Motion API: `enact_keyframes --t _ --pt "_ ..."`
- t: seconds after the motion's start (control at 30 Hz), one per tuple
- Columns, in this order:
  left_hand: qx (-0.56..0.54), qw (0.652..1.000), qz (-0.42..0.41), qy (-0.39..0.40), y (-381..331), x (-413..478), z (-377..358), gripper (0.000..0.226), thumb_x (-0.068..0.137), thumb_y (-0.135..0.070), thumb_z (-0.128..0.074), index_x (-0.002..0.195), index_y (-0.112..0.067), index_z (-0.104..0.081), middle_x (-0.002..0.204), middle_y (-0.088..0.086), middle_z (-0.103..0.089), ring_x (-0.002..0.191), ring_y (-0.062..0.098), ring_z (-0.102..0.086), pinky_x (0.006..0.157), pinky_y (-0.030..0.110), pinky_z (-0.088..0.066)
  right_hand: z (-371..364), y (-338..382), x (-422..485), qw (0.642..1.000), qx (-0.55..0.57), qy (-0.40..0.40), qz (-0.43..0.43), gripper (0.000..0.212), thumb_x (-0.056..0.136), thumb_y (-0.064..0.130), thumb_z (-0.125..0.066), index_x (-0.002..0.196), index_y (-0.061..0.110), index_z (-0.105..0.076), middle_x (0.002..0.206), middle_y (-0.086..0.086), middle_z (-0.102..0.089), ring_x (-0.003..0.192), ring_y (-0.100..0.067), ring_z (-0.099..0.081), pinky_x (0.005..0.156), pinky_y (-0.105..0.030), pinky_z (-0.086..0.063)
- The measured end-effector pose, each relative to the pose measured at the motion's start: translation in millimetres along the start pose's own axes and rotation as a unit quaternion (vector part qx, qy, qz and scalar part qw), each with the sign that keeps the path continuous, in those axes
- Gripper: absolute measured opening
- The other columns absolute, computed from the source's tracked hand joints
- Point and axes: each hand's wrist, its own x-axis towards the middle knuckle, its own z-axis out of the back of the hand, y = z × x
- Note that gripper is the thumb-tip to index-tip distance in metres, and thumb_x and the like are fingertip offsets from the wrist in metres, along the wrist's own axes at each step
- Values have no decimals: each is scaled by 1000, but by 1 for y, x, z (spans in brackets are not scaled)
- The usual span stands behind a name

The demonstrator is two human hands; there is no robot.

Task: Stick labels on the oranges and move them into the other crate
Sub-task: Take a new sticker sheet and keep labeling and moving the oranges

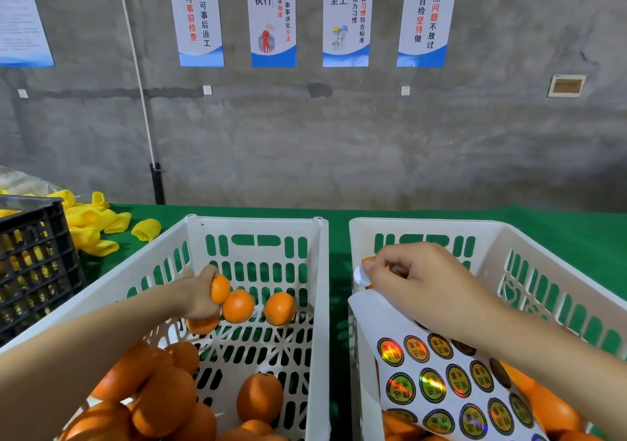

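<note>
Oranges [163,396] heaped lower left in left white crate [258,221], cut off at bottom edge; more in right crate [424,226], mostly hidden behind label sheet [441,383]. Left hand [200,296] curled round one orange [220,288], centre-left. Right hand [417,281] pinching peeled label [361,276], printed face hidden. Sticker print hard to read; wall posters [271,16] reading "高效执行", "责任至上".

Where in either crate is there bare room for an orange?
Left crate: bare floor mid-crate, between the near heap and the far oranges, where the left hand grips an orange. Right crate: near end crowded with the label sheet and oranges; farther in, the right hand, pinching a label, hides the floor.
</note>
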Motion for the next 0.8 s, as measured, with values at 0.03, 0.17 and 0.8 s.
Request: enact_keyframes --t 0.03,0.17,0.8 --pt "8 1000 1 -6 -1 0 1 88 83 -40 -72 148 -27 -15 139 15 -31 121 37 -48 100 46 -49 0 0 0 1000 5 4 -1 35 93 48 -48 63 36 -59 45 5 -47 47 -9 -51 74 -46 -57" --pt "47 995 -79 -21 1 3 0 44 84 -40 -70 110 -24 -38 119 6 -43 106 25 -49 92 39 -46 -1 -1 0 1000 11 8 0 38 90 51 -46 59 32 -58 44 4 -45 63 -22 -66 81 -49 -56" --pt "162 966 -154 -131 -7 -13 17 75 89 -75 -44 143 -23 -39 131 4 -49 111 21 -51 94 37 -46 1 -3 -1 997 -53 -13 48 46 94 60 -37 61 30 -47 50 -2 -41 45 -12 -41 50 -35 -33"
